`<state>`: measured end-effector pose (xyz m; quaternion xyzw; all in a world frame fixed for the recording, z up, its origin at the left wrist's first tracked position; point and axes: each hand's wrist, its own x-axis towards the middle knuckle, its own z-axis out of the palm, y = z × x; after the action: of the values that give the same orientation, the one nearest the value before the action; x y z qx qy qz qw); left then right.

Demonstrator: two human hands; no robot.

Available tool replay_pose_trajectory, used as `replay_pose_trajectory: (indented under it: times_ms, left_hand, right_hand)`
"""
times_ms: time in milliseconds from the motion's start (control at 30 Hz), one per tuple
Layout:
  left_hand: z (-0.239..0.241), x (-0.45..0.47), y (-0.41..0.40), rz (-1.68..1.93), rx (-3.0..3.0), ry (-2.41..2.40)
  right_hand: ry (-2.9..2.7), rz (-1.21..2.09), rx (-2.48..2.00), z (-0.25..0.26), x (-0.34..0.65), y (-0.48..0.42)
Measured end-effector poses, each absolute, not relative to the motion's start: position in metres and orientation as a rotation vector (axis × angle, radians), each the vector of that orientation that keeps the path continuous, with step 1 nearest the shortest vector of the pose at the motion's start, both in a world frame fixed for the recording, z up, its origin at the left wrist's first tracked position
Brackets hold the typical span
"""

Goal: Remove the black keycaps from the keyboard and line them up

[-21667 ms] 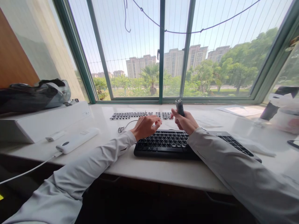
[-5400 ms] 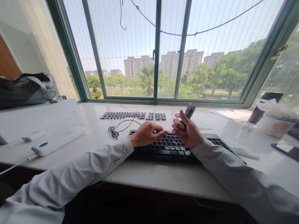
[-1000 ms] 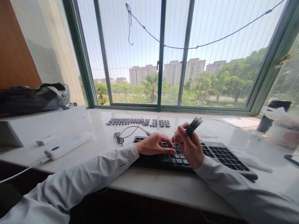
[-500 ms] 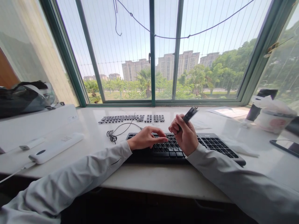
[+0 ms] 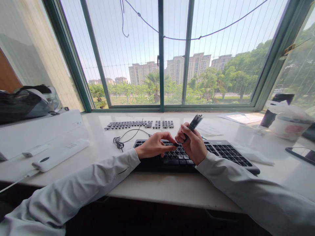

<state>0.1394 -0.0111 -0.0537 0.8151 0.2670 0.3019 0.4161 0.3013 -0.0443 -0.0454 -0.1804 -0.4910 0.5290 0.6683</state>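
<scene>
A black keyboard [image 5: 221, 154] lies on the white stone sill in front of me. My left hand [image 5: 154, 147] rests over its middle keys, thumb and forefinger pinched on a small black keycap [image 5: 176, 144]. My right hand [image 5: 193, 144] is closed round a dark keycap puller tool [image 5: 194, 123], whose tip points up and to the right. The fingertips of both hands almost meet above the keys. Rows of loose black keycaps [image 5: 139, 124] lie further back near the window.
A coiled black cable [image 5: 120, 141] lies left of the keyboard. A white power strip [image 5: 60, 154], a white box [image 5: 36, 131] with a dark bag [image 5: 27, 101] stand at the left. A bottle [image 5: 275, 111], plastic bag [image 5: 291, 123], phone [image 5: 300, 153] and paper [image 5: 242, 118] are at the right.
My right hand has come down and left towards my left hand, and the tool has lowered with it. My left hand stays on the keys, its pinch now meeting the right fingertips.
</scene>
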Motion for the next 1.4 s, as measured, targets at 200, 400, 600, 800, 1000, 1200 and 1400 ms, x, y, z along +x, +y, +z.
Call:
replay_pose_trajectory:
  times_ms: [200, 400, 600, 800, 1000, 1200, 1400]
  left_hand:
    - [-0.053, 0.14, -0.015, 0.831, 2.111, 0.682]
    - [-0.049, 0.14, -0.015, 0.882, 2.166, 0.647]
    - [-0.049, 0.14, -0.012, 0.84, 2.138, 0.653]
    - [-0.053, 0.139, -0.009, 0.721, 2.109, 0.679]
    - [-0.055, 0.139, -0.006, 0.768, 2.069, 0.708]
    - [-0.054, 0.139, -0.005, 0.83, 2.003, 0.771]
    - [-0.047, 0.136, -0.006, 1.059, 2.067, 0.835]
  right_hand:
    - [-1.147, 1.195, -0.434, -0.046, 0.302, -0.045]
    - [-1.149, 1.202, -0.433, -0.048, 0.303, -0.043]
    - [-1.144, 1.188, -0.419, -0.047, 0.304, -0.043]
    - [-1.17, 1.187, -0.433, -0.048, 0.303, -0.045]
    - [-1.15, 1.199, -0.401, -0.047, 0.303, -0.044]
    - [-1.11, 1.214, -0.376, -0.043, 0.302, -0.045]
    - [-1.08, 1.205, -0.471, -0.031, 0.314, -0.04]
